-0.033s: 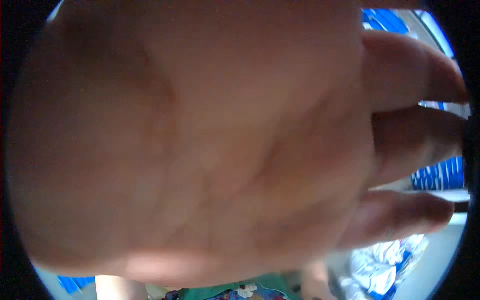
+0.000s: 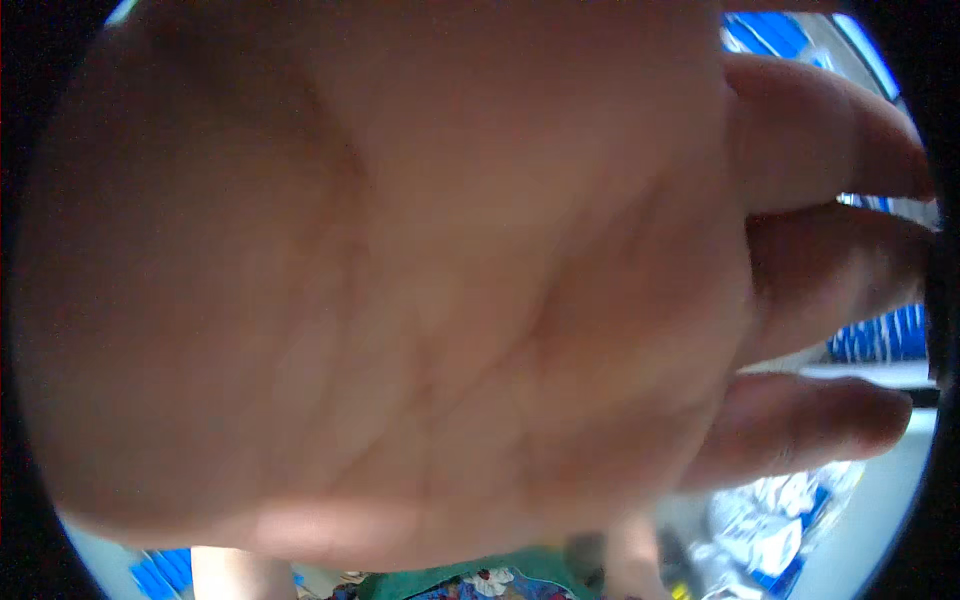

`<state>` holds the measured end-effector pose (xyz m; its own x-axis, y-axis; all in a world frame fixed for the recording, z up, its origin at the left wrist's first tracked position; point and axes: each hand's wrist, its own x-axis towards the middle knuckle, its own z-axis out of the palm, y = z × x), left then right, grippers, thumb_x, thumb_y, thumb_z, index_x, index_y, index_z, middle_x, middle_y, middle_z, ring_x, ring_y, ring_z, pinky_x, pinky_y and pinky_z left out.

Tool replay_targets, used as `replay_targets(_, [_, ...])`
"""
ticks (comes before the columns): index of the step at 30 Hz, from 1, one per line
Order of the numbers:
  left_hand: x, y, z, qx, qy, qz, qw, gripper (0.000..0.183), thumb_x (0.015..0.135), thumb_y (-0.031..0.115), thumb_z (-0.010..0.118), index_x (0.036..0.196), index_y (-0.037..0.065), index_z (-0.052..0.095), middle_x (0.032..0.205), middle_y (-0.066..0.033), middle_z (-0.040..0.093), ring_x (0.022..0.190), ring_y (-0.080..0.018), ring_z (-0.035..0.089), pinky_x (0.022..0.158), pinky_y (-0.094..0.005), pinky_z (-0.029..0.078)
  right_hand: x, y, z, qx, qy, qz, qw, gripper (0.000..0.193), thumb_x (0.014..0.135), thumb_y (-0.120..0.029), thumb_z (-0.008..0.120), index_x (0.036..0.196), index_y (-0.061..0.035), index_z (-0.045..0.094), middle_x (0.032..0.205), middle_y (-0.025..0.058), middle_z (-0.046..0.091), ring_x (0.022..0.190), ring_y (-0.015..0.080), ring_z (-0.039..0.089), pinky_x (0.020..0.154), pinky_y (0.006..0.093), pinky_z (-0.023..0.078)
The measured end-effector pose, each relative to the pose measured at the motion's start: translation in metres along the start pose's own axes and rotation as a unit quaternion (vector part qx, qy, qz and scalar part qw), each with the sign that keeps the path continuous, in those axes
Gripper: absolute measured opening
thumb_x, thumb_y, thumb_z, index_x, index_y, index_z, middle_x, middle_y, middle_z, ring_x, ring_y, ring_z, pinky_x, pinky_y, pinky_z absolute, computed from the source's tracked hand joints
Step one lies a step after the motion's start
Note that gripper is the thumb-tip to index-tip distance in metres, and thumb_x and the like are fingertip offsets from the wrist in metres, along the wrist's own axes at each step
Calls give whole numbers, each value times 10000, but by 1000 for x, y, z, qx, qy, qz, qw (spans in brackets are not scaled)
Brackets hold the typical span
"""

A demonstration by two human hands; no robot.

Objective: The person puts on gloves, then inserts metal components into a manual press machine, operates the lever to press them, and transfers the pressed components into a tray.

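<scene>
My left hand (image 2: 480, 300) fills most of the view. Its palm faces me at very close range, and the fingers stretch toward the right edge. Those that show are spread, with gaps between them; the thumb cannot be made out, and the fingertips partly run into the dark rim. Nothing shows in the palm. Of my right hand I see nothing I can make out. Below the palm, green cloth with a colourful floral pattern (image 2: 490, 582) shows, between two bare skin-toned limbs whose kind I cannot tell.
Crumpled white and blue plastic packaging (image 2: 765, 530) lies at the lower right beside a pale surface. Blue-and-white striped things (image 2: 880, 336) show past the fingers, with more blue items (image 2: 768, 35) at the upper right. A blue piece (image 2: 163, 574) sits at the lower left.
My hand stays over the view, barely shifted, with its palm lines a little sharper. The background between the fingers has moved up slightly.
</scene>
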<state>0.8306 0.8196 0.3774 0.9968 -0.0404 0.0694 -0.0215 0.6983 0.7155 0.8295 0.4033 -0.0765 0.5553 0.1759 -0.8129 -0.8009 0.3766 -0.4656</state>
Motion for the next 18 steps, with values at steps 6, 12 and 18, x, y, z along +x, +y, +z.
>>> replay_targets(6, [180, -5, -92, -13, -106, -156, 982, 776, 986, 642, 230, 1454, 50, 410, 1454, -301, 413, 1298, -482, 458, 1006, -619, 430, 29, -12, 88, -17, 34, 11, 999, 418, 917, -164, 576, 1264, 65, 538, 1184, 158, 639, 1064, 251, 645, 927, 358, 526])
replay_targets(12, [277, -152, -270, 187, -73, -253, 947, 503, 1030, 409, 401, 1243, 9, 619, 1203, -115, 661, 1136, -240, 610, 1004, -390, 455, 61, -24, 95, 12, 88, 107, 990, 512, 898, -170, 641, 1324, 69, 490, 1226, 153, 625, 1104, 257, 622, 973, 383, 500])
replay_targets(18, [221, -358, -645, 720, -339, -412, 444, 364, 876, 101, 500, 1202, 85, 663, 1118, -204, 679, 1014, -356, 670, 866, -445, 536, 162, 14, 152, -59, 103, 88, 989, 334, 854, -107, 694, 1153, 21, 615, 1076, 86, 662, 998, 195, 627, 899, 345, 490])
